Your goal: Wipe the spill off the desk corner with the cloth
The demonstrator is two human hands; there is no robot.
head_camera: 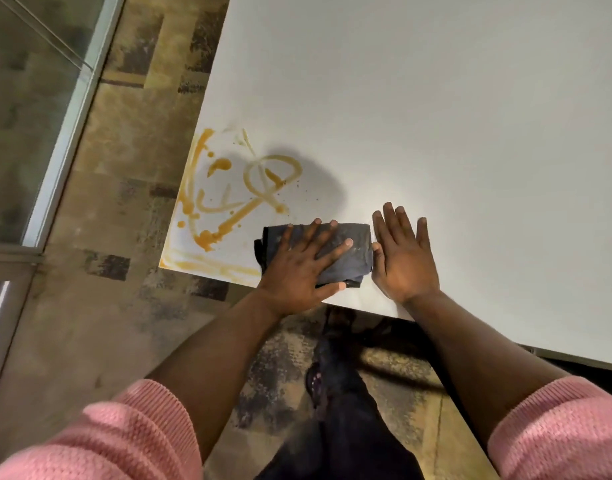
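Left hand flat on the folded cloth, right hand flat on the desk beside it.

The left hand (299, 268) lies palm down on a folded grey cloth (346, 252), fingers spread apart and stretched out across it, thumb along the cloth's near edge; it presses rather than grips. The right hand (403, 254) rests palm down on the white desk (436, 116) just to the right of the cloth, fingers straight and slightly fanned, its thumb touching the cloth's right edge. Both forearms reach straight forward out of pink sleeves (131, 441) pushed up toward the elbows. The cloth sits at the desk's near edge. The orange-brown spill (228, 199) streaks the desk's corner to the left of the cloth, close to it.
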